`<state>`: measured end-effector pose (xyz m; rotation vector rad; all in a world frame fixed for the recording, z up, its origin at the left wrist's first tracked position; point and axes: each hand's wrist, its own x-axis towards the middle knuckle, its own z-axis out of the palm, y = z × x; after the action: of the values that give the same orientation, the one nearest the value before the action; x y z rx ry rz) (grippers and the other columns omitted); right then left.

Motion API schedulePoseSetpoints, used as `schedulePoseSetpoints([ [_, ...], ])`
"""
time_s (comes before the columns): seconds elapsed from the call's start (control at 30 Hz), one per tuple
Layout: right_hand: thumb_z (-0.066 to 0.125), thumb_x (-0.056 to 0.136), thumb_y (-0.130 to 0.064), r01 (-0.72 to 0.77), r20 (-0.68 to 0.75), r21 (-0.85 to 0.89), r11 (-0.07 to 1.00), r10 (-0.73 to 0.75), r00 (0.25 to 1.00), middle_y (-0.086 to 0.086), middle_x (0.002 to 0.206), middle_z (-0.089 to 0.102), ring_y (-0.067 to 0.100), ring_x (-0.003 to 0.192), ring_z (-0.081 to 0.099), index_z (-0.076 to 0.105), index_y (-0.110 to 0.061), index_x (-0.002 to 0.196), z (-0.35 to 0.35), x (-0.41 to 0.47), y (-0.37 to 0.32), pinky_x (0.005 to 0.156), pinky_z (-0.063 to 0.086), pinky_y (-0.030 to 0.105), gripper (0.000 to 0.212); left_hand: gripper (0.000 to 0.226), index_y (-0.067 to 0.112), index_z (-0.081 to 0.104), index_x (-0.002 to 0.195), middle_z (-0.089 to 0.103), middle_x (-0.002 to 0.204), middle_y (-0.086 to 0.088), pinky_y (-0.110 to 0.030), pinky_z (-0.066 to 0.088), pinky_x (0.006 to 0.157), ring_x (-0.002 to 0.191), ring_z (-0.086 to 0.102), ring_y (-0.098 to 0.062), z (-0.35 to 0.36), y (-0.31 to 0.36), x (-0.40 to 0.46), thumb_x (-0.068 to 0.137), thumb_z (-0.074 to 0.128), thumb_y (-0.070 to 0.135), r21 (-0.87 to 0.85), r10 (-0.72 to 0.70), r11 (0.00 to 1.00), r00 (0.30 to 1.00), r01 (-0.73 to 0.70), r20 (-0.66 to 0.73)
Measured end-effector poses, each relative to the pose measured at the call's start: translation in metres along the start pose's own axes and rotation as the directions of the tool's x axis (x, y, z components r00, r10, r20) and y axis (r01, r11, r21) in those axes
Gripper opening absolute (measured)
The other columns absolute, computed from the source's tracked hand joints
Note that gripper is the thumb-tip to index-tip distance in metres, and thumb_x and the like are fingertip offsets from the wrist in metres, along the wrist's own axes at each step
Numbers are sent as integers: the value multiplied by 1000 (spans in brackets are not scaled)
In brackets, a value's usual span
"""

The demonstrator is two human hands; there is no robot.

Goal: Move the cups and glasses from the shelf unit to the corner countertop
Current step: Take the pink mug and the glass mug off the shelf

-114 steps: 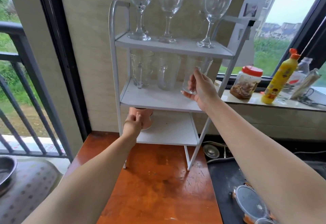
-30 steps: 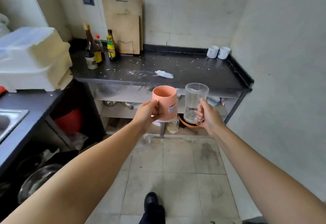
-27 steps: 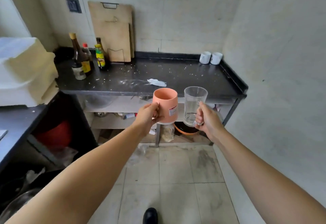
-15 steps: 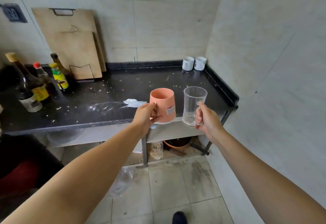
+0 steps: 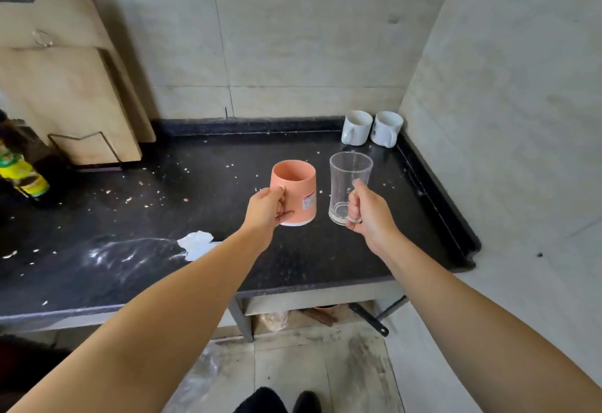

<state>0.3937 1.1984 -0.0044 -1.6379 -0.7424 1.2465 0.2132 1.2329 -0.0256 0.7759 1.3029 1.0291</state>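
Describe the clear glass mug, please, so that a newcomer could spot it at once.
Look above the black countertop, towards its right corner. Two hands are raised side by side there; the right hand grips the clear glass mug. It is see-through, unlike the opaque pink cup beside it.

two hands are in view, a left hand [image 5: 264, 207] and a right hand [image 5: 369, 214]. one pink cup [image 5: 297, 188] and one clear glass mug [image 5: 348, 184] are raised above one black countertop [image 5: 325, 256]. two white mugs [image 5: 356, 127] sit in the corner. two wooden cutting boards [image 5: 65, 100] lean on the wall. one yellow-labelled bottle [image 5: 22, 175] and one crumpled white scrap [image 5: 197, 244] are there too.
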Motion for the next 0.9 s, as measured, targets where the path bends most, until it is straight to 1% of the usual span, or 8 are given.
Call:
schedulePoseSetpoints([
  [0.1, 42, 95, -45, -44, -4, -9, 999, 44, 999, -5, 44, 37, 13, 52, 37, 38, -22, 47, 6, 51, -7, 65, 45, 30, 53, 28, 16, 50, 68, 45, 65, -2, -36, 56, 80, 65, 49, -14, 16, 1, 45, 95, 44, 17, 17, -35, 999, 999, 35, -40],
  [0.3, 41, 95, -50, -92, -37, -37, 995, 91, 995, -3, 45, 39, 12, 53, 41, 38, -21, 47, 24, 147, -15, 67, 47, 29, 56, 29, 15, 48, 65, 46, 65, -2, -36, 57, 79, 66, 50, -15, 40, 9, 138, 94, 45, 16, 31, -60, 998, 998, 61, -37],
  [0.37, 41, 95, -49, -81, -49, -37, 996, 79, 996, -3, 45, 39, 12, 52, 42, 38, -20, 46, 34, 178, -20, 65, 47, 28, 57, 29, 14, 47, 65, 43, 65, -2, -35, 57, 77, 65, 48, -15, 47, 15, 172, 93, 45, 14, 31, -56, 998, 998, 57, -22],
  [0.47, 42, 95, -45, -58, -56, 9, 998, 58, 997, -3, 46, 35, 12, 50, 38, 35, -19, 46, 50, 218, -24, 60, 42, 27, 56, 27, 14, 47, 65, 42, 65, -2, -36, 56, 78, 65, 48, -16, 56, 22, 214, 92, 46, 14, 48, -62, 997, 998, 63, -24],
  [0.53, 42, 95, -44, -55, -52, 34, 998, 57, 997, -5, 46, 34, 13, 51, 36, 35, -20, 47, 58, 243, -26, 61, 41, 28, 55, 24, 13, 49, 68, 46, 68, -2, -37, 56, 81, 70, 51, -17, 61, 25, 240, 92, 46, 14, 53, -74, 996, 996, 76, -40],
  [0.67, 42, 96, -43, -44, -63, 66, 997, 48, 997, -6, 46, 34, 11, 51, 34, 35, -22, 47, 71, 285, -26, 62, 39, 29, 54, 18, 11, 51, 76, 52, 81, -5, -37, 56, 86, 85, 55, -20, 70, 25, 283, 93, 46, 16, 36, -99, 994, 993, 102, -71],
  [0.83, 42, 96, -40, -10, -93, 98, 995, 19, 995, -6, 50, 34, 9, 51, 34, 35, -20, 52, 82, 329, -27, 59, 39, 26, 49, 20, 15, 54, 73, 54, 80, -3, -40, 55, 89, 89, 56, -21, 79, 20, 320, 92, 47, 18, 33, -96, 994, 990, 100, -107],
  [0.9, 41, 96, -40, -6, -103, 102, 995, 16, 995, -3, 53, 35, 10, 51, 35, 37, -18, 55, 86, 344, -27, 58, 40, 25, 47, 21, 15, 54, 72, 53, 77, -3, -41, 55, 89, 87, 54, -21, 84, 17, 331, 91, 47, 18, 31, -90, 995, 989, 95, -120],
])
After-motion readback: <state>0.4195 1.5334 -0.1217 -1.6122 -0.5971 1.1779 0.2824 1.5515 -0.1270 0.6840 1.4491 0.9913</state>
